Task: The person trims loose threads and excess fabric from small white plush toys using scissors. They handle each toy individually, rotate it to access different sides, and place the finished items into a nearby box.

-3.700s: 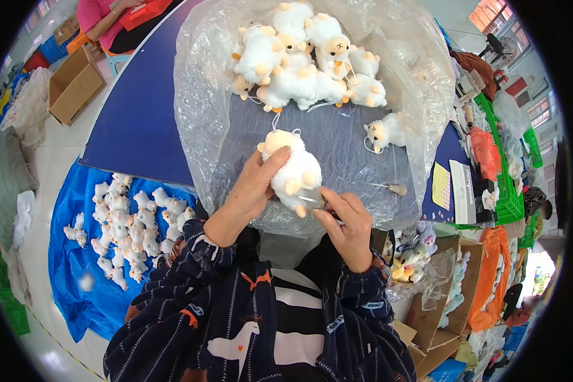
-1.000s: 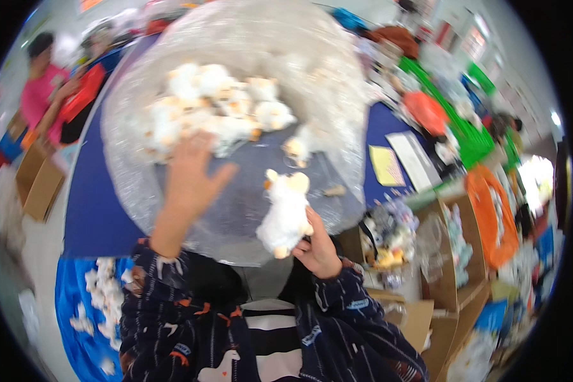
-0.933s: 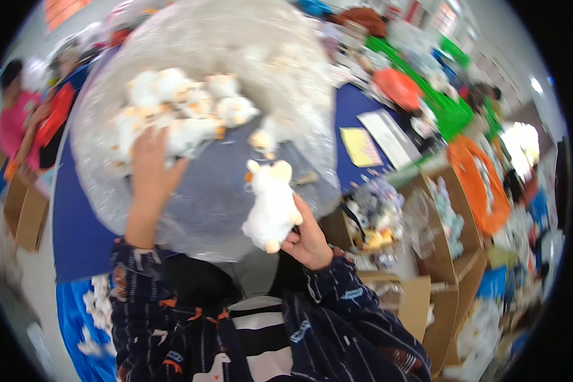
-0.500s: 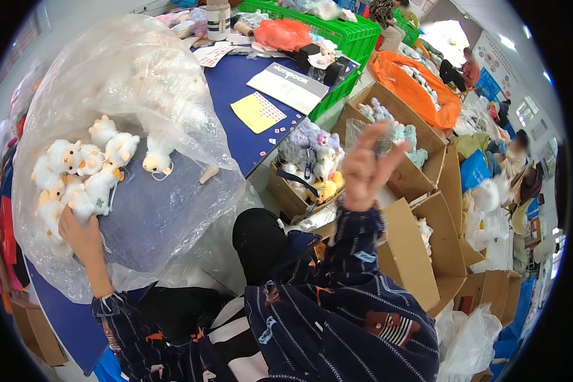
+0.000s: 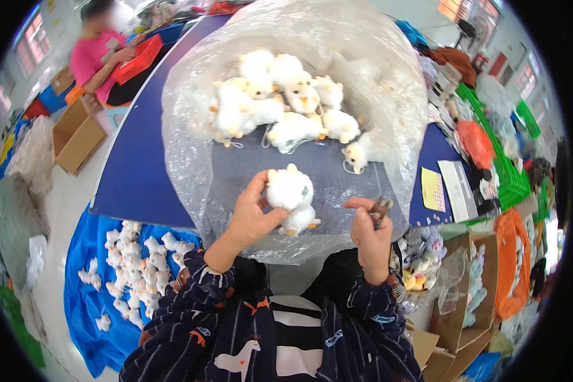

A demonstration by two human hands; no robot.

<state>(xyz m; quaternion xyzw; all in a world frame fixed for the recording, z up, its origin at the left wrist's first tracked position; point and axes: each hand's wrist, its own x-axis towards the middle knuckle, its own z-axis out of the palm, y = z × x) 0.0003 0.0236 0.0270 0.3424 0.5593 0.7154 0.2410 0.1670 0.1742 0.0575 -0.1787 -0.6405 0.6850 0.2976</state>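
Note:
A small white plush toy point(image 5: 290, 192) with a dark green mark on its side is held in my left hand point(image 5: 254, 213), thumb and fingers round its edge. My right hand point(image 5: 372, 239) is closed round a small tool point(image 5: 381, 209) with a brownish, rounded, shiny end; its kind is unclear, and the index finger points left. Beyond my hands, several white plush toys point(image 5: 293, 130) with yellowish faces and string loops lie in a heap inside a large clear plastic bag point(image 5: 194, 159). One more plush toy point(image 5: 358, 153) lies apart at the heap's right.
A blue tabletop point(image 5: 130, 165) lies under the bag. Many white toys point(image 5: 134, 274) rest on a blue sheet point(image 5: 86, 318) at lower left. Cartons point(image 5: 458, 299) and a green crate point(image 5: 512, 181) stand at right. A person in pink point(image 5: 92, 63) sits at far left.
The view has swung left toward the table. My left hand has lifted a plush toy from the heap. My raised right hand has come down over the bag. The wooden piece no longer shows on the plastic.

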